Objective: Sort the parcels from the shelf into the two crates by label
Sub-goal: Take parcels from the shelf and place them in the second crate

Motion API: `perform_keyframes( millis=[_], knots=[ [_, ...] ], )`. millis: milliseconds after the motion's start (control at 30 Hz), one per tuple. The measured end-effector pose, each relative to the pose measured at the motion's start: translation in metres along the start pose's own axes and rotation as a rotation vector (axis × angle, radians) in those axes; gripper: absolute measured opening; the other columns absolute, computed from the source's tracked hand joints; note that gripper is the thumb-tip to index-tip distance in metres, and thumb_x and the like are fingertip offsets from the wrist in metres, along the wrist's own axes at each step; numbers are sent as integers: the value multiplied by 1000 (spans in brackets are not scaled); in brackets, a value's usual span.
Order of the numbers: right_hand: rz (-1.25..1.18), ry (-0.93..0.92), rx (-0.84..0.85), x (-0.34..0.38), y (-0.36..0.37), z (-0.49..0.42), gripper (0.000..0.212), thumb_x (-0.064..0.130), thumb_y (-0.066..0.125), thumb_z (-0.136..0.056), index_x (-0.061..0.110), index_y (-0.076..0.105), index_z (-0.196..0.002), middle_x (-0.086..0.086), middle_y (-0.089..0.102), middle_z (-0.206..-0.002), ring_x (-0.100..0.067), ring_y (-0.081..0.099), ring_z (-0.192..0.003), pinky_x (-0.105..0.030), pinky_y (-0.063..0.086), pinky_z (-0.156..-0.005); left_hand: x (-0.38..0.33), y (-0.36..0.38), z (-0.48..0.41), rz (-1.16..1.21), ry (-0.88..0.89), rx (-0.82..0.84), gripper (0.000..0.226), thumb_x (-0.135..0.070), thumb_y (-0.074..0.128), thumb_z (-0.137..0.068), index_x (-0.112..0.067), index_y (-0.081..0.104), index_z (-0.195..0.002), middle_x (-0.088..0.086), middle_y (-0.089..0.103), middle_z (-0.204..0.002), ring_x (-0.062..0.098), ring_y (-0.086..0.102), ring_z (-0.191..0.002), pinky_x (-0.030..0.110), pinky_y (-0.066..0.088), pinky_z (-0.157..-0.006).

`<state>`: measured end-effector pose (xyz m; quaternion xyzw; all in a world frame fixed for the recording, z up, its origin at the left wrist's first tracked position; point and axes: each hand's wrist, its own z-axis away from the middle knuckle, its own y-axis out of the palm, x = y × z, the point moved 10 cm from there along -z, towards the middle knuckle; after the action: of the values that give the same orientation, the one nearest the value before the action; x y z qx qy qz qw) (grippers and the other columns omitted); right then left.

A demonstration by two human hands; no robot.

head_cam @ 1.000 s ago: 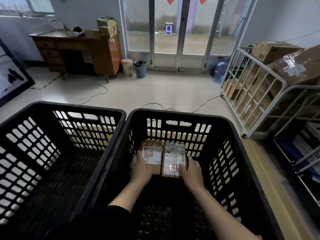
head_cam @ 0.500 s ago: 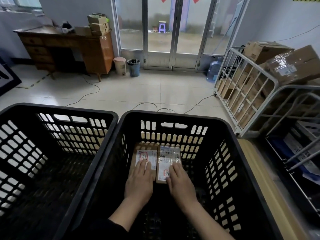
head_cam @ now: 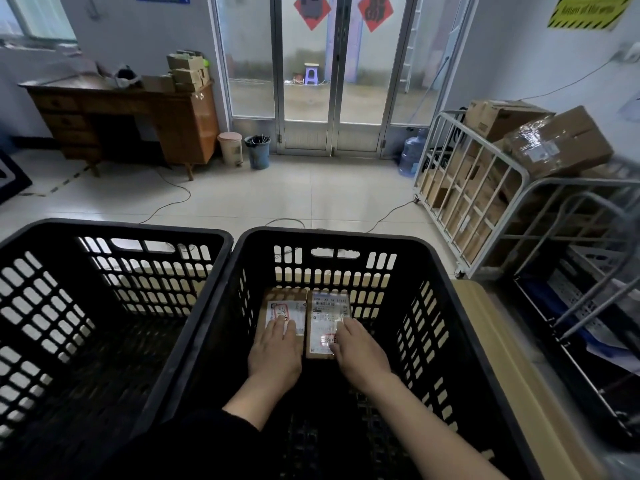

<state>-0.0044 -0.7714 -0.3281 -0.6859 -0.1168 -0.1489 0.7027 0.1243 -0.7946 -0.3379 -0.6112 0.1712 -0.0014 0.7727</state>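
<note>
Flat, straight fingers of left hand and right hand press left parcel and right parcel, touching side by side on the right crate floor; left crate beside.

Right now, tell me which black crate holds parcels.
The right crate: two labelled parcels lie side by side on its floor. The left crate shows none inside.

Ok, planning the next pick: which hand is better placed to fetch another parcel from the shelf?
Likely the right hand: the shelf stands to its side, past the right wall of the crate. The left hand, flat on the left parcel, would have to cross the body.
</note>
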Motion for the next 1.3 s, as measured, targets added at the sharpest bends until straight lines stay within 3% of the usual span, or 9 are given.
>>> perform_keyframes(
  millis=[133,333,567,867,1067,1300],
  knots=[
    [1,-14,-5,5,-17,13,39,31,47,-94,16,44,-130,3,45,-132,-14,43,-120,-29,42,-97,-14,-13,15,70,-11,38,54,-37,33,-98,-15,21,-146,8,13,-157,23,7,-146,36,9,-119],
    [-5,13,20,15,-47,48,39,32,45,-94,19,46,-131,2,49,-130,-16,47,-118,-29,44,-92,-35,-35,41,73,79,57,45,-41,41,-93,-15,43,-130,7,47,-133,23,39,-126,36,35,-105],
    [40,77,26,22,-83,106,48,31,45,-96,14,35,-140,-2,37,-144,-18,34,-134,-30,32,-107,-69,-51,86,28,221,107,59,-44,45,-92,-16,31,-142,7,39,-142,23,34,-132,35,33,-110],
    [60,226,-66,40,-117,185,46,34,46,-95,14,39,-136,-4,41,-141,-19,39,-129,-32,37,-104,-94,-89,151,-110,488,31,51,-42,45,-93,-15,37,-135,7,42,-138,23,34,-131,32,31,-109],
    [101,359,-156,60,-135,257,55,35,44,-96,14,29,-145,-4,28,-151,-20,27,-139,-31,28,-111,-96,-103,201,-186,653,-12,50,-44,44,-92,-16,39,-133,8,43,-136,25,34,-130,35,31,-109],
    [91,565,-298,84,-149,362,54,37,43,-96,16,30,-144,-3,28,-151,-20,29,-138,-32,29,-110,-106,-120,288,-243,901,-105,55,-42,45,-92,-16,34,-138,10,33,-144,29,22,-138,39,23,-113]
  ],
)
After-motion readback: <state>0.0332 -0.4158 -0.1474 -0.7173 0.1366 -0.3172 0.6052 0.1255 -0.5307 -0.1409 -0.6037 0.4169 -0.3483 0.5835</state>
